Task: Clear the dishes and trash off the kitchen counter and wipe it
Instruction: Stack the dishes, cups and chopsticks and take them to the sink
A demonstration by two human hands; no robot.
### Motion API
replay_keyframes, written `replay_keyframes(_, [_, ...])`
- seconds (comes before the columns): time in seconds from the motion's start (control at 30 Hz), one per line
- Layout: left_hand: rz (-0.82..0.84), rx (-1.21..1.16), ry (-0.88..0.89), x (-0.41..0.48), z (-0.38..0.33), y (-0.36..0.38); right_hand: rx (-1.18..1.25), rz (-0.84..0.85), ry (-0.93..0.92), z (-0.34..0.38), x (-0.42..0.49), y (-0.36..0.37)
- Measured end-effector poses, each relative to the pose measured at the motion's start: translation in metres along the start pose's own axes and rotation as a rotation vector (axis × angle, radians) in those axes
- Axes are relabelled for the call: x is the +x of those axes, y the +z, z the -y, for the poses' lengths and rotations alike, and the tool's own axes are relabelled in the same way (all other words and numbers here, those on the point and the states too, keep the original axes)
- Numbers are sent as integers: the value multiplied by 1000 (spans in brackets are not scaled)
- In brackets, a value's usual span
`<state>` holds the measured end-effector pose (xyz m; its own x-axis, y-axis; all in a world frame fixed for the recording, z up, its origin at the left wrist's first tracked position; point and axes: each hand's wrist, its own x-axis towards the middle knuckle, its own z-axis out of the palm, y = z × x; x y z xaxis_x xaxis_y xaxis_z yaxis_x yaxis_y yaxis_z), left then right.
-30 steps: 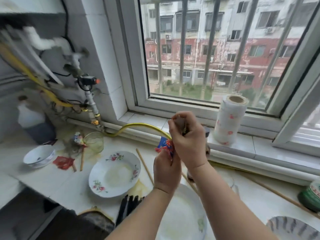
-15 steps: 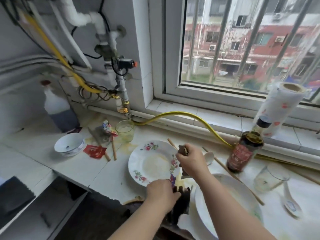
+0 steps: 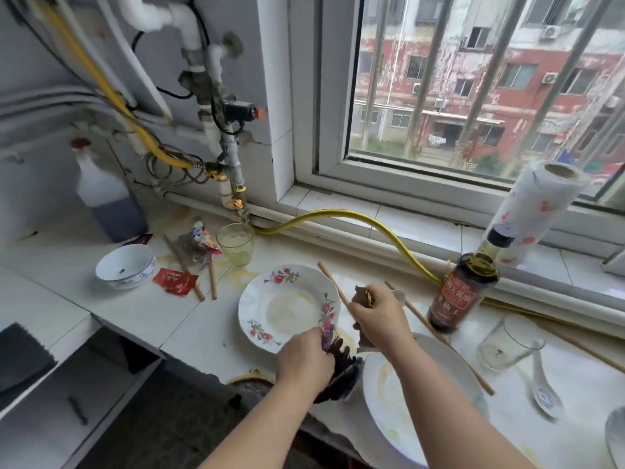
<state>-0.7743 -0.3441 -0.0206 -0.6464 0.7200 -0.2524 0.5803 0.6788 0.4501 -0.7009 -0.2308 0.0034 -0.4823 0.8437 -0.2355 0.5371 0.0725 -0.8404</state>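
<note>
Your left grip (image 3: pixel 306 362) pinches a colourful wrapper (image 3: pixel 327 328); right grip (image 3: pixel 380 319) holds a dark scrap (image 3: pixel 363 294); the red packet (image 3: pixel 174 280) lies centre-left, nearer your left grip.

The worktop (image 3: pixel 111 309) is carrying two plainly visible plates (floral plate (image 3: pixel 270 309), plain plate (image 3: pixel 380 397)), two glasses (green glass (image 3: pixel 235 244), clear glass (image 3: pixel 504 343)), two bottles (white bottle (image 3: pixel 101 194), dark bottle (image 3: pixel 463 292)) and one bowl (image 3: pixel 125 265).

Yellow hose (image 3: pixel 334 211) runs from wall pipes (image 3: pixel 187 28) with black valve (image 3: pixel 238 110) under barred window (image 3: pixel 389 174). Jug (image 3: pixel 101 191) of dark liquid far left.
</note>
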Motion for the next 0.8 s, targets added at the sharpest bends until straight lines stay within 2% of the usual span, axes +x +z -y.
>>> replay_keyframes(0.1, [-67, -324, -153, 1, 2, -15, -9, 6, -25, 0, 2, 2])
replay_keyframes(0.27, [-251, -838, -397, -6, 22, -32, 103, 117, -63, 11, -2, 22])
replay_keyframes(0.33, [-332, -970, -497, -10, 36, -38, 138, 176, -66, 15, -7, 33])
replay_keyframes(0.47, [-382, -1064, -677, -9, 69, -52, 162, 235, -79, 33, -12, 54])
replay_keyframes(0.63, [-461, -1084, -731, 0, 108, -82, 171, 248, -99, 69, -6, 95])
replay_keyframes(0.8, [-497, -1038, -755, 10, 173, -124, 146, 263, -112, 106, -7, 170])
